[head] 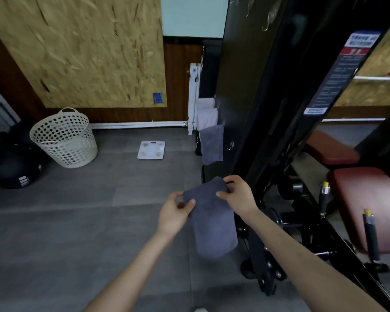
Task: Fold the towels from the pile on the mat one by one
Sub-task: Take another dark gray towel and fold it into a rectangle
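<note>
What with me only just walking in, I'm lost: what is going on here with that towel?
A person stands holding a grey towel in the air with both hands. The left hand pinches its upper left corner and the right hand pinches the upper right edge, so it hangs down as a narrow strip above the floor. Other hanging towels show beside the black gym machine. A white laundry basket stands by the wall. No pile is in view.

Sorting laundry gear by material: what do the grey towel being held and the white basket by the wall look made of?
The grey towel looks like soft matte terry or microfibre cloth: it hangs limp. The white basket looks like moulded plastic, smooth and stiff, with regular round holes.
</note>
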Tool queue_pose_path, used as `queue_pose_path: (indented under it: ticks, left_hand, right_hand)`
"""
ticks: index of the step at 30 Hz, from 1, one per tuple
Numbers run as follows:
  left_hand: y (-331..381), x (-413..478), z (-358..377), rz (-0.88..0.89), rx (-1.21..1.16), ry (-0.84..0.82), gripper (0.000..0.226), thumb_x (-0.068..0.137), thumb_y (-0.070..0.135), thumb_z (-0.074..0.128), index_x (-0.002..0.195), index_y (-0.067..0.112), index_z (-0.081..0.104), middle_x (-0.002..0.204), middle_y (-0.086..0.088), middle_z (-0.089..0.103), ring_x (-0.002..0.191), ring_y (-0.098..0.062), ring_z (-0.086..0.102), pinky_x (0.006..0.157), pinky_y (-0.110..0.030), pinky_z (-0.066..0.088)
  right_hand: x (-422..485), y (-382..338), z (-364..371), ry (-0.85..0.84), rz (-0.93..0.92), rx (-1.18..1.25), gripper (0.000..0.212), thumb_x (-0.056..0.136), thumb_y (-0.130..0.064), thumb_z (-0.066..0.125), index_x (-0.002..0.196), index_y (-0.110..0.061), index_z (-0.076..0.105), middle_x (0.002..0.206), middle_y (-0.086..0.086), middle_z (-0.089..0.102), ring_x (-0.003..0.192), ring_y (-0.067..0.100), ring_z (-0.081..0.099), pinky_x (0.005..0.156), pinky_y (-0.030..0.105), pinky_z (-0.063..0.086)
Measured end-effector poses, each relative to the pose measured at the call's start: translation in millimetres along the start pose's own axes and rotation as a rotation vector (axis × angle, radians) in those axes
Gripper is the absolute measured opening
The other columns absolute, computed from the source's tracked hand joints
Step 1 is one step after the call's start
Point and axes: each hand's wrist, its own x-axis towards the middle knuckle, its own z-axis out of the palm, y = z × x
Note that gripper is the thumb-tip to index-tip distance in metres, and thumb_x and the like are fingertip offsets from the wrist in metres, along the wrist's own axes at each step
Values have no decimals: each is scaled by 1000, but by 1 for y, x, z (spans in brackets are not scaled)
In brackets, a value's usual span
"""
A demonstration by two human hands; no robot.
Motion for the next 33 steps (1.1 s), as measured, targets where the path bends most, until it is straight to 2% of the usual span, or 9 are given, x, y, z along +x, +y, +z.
queue_pose_path:
  ticks: [5,10,12,16,21,24,27,30,33]
  left_hand:
    - [21,75,34,18,70,22,37,83,23,68,116,15,54,91,-11,70,88,-26,66,75,-32,47]
    - [32,156,64,-7,135,-24,39,84,22,67,119,13,53,100,-12,70,95,-27,65,82,-36,51]
    - [40,188,74,-20,151,-43,37,84,21,66,118,12,54,103,-10,69,98,-26,64,82,-33,50]
    - [44,238,92,-73,143,4,47,75,32,69,113,8,58,103,-9,69,99,-25,64,80,-32,47]
    - [38,287,112,-115,183,-43,39,84,20,65,121,11,54,110,-11,66,103,-27,62,84,-34,47]
    - [35,308,118,-51,229,-117,51,78,34,57,127,18,51,116,-7,65,105,-28,61,86,-40,49]
    - [30,328,122,12,353,-236,63,77,47,46,136,24,47,127,-4,60,113,-24,58,90,-34,46]
    - [26,345,128,10,379,-331,51,87,25,60,136,23,46,132,-5,57,118,-25,55,90,-29,43]
    - [18,365,136,16,385,-383,50,89,18,59,137,21,45,132,-7,56,120,-26,53,87,-26,40]
  right_hand:
    - [83,8,-7,32,32,26,40,78,-4,70,114,-13,55,95,4,67,94,20,64,87,39,53]
    - [169,19,-10,25,69,24,39,81,-4,67,116,-14,55,93,0,65,93,18,64,87,41,53]
    - [201,21,-9,19,81,35,40,82,-5,65,119,-12,54,97,-2,63,97,19,63,89,41,52]
    - [254,29,0,49,121,23,40,80,-2,66,119,-6,56,105,7,65,102,24,62,90,38,50]
    - [303,39,5,46,117,-128,39,83,-1,64,120,-6,56,113,10,64,109,28,59,90,32,44]
    - [317,43,9,49,139,-295,42,90,-15,59,131,-14,49,126,8,59,116,27,55,94,33,42]
    - [329,45,13,52,179,-385,43,95,-17,51,137,-15,44,134,7,54,122,26,52,99,35,40]
    - [332,47,18,78,213,-414,42,96,-11,47,138,-11,45,138,7,51,125,24,48,101,30,35]
    - [331,46,24,166,218,-405,38,93,-3,47,131,-5,52,133,12,55,123,27,51,99,26,35]
